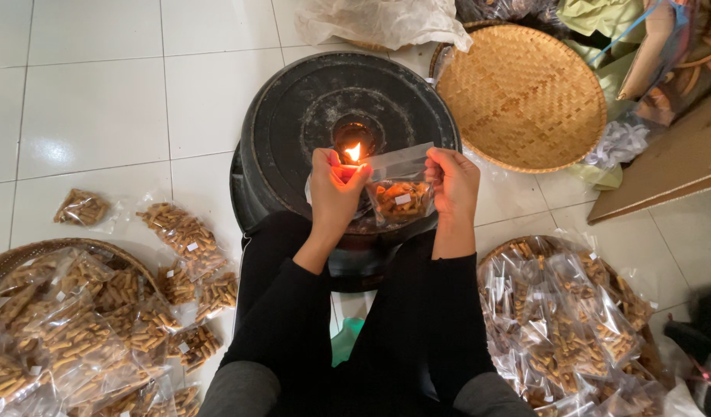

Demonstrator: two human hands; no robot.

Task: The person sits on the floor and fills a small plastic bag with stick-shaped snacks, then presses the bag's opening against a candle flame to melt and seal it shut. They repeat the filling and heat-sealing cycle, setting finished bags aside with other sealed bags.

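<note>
My left hand and my right hand together hold a small clear plastic bag filled with brown stick snacks. Each hand pinches one end of the bag's top edge. That edge is stretched close to a small flame burning at the middle of an upturned black round bucket. My left fingers are right beside the flame. Both arms wear black sleeves.
Several filled snack bags lie in a woven tray at the left, loose on the white tiles, and in another tray at the right. An empty round woven tray leans behind the bucket, next to plastic bags and cardboard.
</note>
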